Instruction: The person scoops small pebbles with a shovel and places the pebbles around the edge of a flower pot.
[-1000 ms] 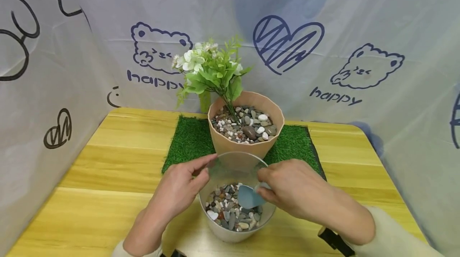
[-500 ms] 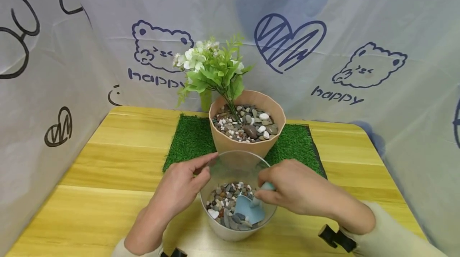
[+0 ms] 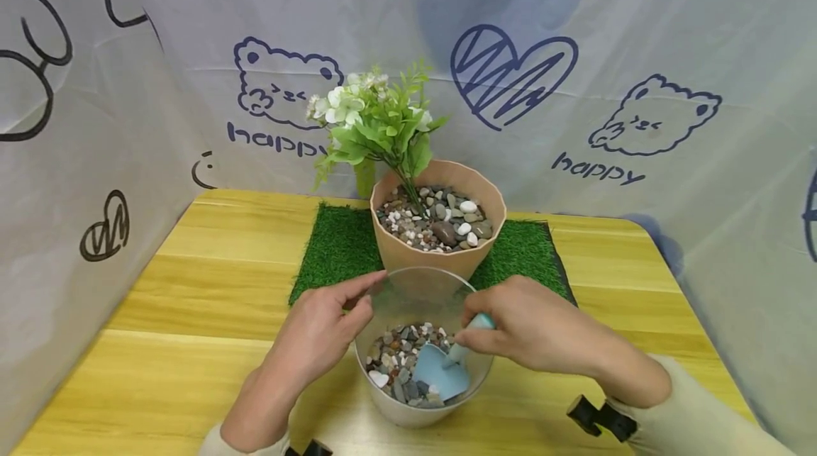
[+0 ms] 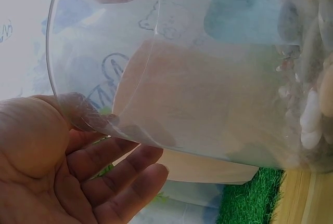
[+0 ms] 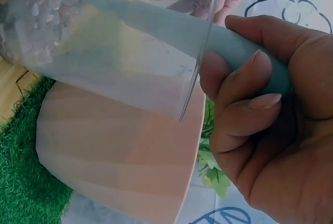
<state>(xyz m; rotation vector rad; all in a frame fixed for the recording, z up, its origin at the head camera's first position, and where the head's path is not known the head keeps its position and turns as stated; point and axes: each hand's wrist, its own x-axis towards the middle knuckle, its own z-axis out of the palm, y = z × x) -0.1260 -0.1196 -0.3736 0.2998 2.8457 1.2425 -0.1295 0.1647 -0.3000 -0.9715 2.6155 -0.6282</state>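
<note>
My right hand grips the handle of a light-blue toy shovel, its fingers curled round it in the right wrist view. The shovel's blade slants down into the pebbles at the bottom of a clear plastic bucket. My left hand rests against the bucket's left side near the rim, its fingers fairly straight in the left wrist view. Mixed grey, white and brown stones lie round the blade, whose lower edge is partly sunk among them.
Behind the bucket, a peach flowerpot with stones and white artificial flowers stands on a green turf mat. Wooden table surrounds it. A printed cloth hangs at the back and sides.
The shovel has swung its blade downward and toward me into the pebbles, its handle tilting up to the right. My right hand moved slightly right. The left hand stays put.
</note>
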